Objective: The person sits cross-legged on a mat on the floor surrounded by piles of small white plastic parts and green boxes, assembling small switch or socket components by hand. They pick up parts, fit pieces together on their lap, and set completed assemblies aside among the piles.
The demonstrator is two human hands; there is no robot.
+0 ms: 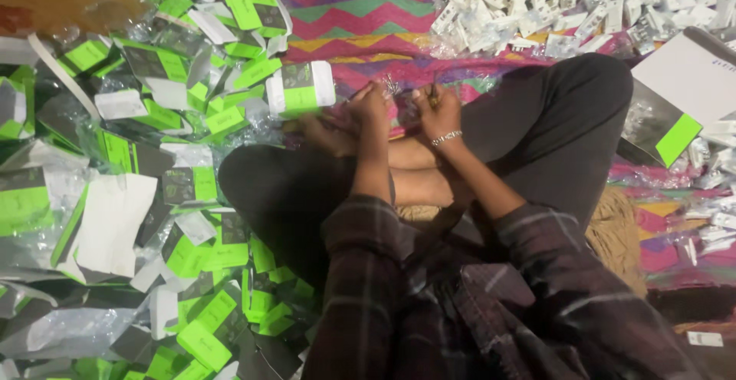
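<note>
Clear crinkled wrap [395, 88] pinched between both hands, just ahead of crossed bare feet [414, 173] at mid-frame. Too small and glinting to tell its long axis; appears bunched, not flat.

Left hand [369, 108]: fingers curled in, closed on near-left edge of wrap. Right hand [438, 111]: fingers curled likewise, bracelet [446, 138] at wrist, closed on right edge. Knuckles of both nearly touching, wrap bridging the gap. Both equally near; neither leading. Contents of wrap, if any: cannot tell.

Nearest loose item: green-and-white box [300, 88], lying just left of left hand, long axis roughly left-right, slightly tilted, apart from fingers. Left hand nearer by far.

Beyond box, to left and lower left: heap of green cartons [192, 257], flattened and mixed with plastic sleeves, overlapping at all angles. Upper right, well apart from hands: pile of white parts [552, 4] on zigzag cloth [360, 19]. Far right: larger flat pack [671, 119] with green corner, past right knee.

Plaid sleeves [537, 273] and dark trousers [552, 111] filling lower centre; seated cross-legged on floor.
</note>
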